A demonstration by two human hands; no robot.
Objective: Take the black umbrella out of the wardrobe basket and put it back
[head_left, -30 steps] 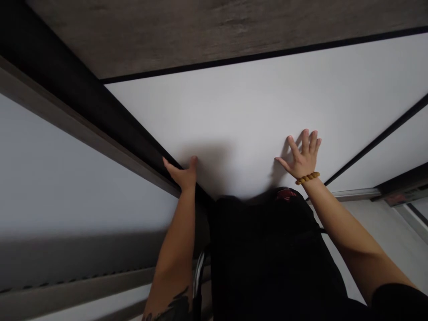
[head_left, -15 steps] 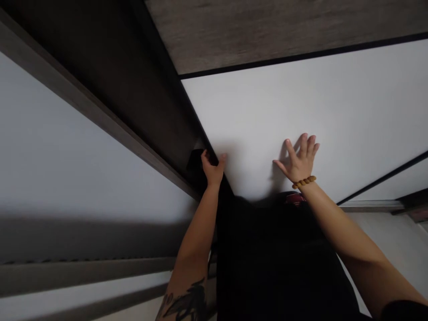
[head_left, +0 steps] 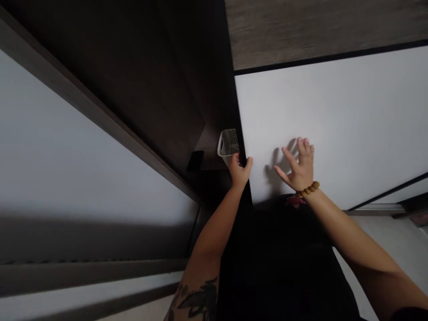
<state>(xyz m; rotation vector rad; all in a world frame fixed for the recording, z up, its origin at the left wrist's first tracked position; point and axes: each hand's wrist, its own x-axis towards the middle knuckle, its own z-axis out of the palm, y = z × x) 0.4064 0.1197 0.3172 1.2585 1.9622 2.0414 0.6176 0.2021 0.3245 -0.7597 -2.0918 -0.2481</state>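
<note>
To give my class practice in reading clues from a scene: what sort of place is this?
Probably a room in a home, such as a bedroom: a white sliding wardrobe door with black trim stands beside a dark wooden wardrobe interior holding a white perforated plastic basket.

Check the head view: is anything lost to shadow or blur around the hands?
In the head view, the right hand looks sharp and throws a soft shadow onto the white panel. The dark recess is underexposed, hiding its detail, but the perforated basket by the left hand stays legible.
</note>
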